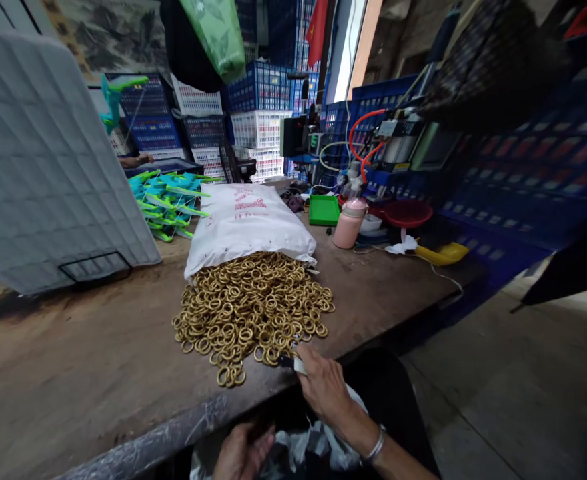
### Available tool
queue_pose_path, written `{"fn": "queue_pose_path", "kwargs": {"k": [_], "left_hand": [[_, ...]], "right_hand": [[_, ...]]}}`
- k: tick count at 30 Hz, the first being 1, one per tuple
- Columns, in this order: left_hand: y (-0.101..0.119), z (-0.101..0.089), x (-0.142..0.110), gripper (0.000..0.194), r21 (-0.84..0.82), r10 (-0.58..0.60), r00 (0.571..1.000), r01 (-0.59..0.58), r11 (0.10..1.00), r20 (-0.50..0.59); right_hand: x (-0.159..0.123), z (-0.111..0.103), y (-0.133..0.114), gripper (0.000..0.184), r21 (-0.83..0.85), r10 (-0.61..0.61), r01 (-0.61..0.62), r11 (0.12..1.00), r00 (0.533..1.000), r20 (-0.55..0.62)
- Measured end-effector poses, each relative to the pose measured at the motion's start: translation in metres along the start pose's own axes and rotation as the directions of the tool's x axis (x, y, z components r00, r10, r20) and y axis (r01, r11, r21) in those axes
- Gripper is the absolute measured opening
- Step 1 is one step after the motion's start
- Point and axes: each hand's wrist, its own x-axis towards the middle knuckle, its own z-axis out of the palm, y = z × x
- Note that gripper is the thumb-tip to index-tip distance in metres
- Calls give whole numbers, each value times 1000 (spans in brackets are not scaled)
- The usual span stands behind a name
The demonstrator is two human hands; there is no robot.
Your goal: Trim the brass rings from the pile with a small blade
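Observation:
A heap of brass-coloured rings (pixel 253 307) spills across the tabletop from the mouth of a white woven sack (pixel 248 217) with red print. My right hand (pixel 326 387) is at the near edge of the heap, its fingers closed on a small black-and-white tool (pixel 293 363) whose dark end touches or nearly touches the rings. Most of that tool is hidden by the fingers. Below the table edge, my left hand (pixel 243 453) is loosely cupped above the lap, fingers slightly apart, with nothing visible in it. Pale plastic bags (pixel 318 443) lie between the hands.
A padded grey panel (pixel 48 160) stands at the left, beside a pile of blue-green plastic parts (pixel 168 200). A pink bottle (pixel 349 223), a green tray (pixel 323 210) and a red bowl (pixel 407 212) stand at the back right. Stacked crates (pixel 261 87) line the rear.

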Motion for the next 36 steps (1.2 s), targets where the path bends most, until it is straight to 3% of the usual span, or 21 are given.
{"fn": "queue_pose_path", "kwargs": {"k": [4,7,9,11,14,19,22,26,30,36], "left_hand": [[-1,-1,-9,19,101,-13,1000,12,995,8],[2,7,-28,33,278,84,990,-113,954,116],[7,17,-41,38,349,255,941,-322,880,225],[14,28,-51,43,372,417,872,-487,790,257],[25,40,-57,40,436,501,820,-571,695,275],[31,43,-57,13,476,630,643,-758,445,435],[33,41,-57,8,502,681,592,-784,364,431],[34,40,-60,6,490,697,599,-778,392,394],[32,42,-62,7,459,651,631,-768,447,422],[27,39,-59,29,477,389,816,-569,670,427]], "right_hand": [[6,-2,6,28,124,-14,13,992,1000,12],[10,-12,0,16,276,-46,24,961,996,72],[11,-18,-8,14,390,-73,21,920,990,118],[9,-22,-18,16,482,-97,7,876,982,163],[5,-24,-33,22,581,-136,-28,813,962,237],[1,-27,-43,28,702,-137,-155,695,930,341],[1,-29,-42,34,749,-154,-192,634,918,366],[1,-27,-42,41,734,-128,-217,644,915,382],[3,-23,-45,33,704,-61,-235,671,928,368],[3,-20,-49,18,651,-14,-228,724,939,345]]}}
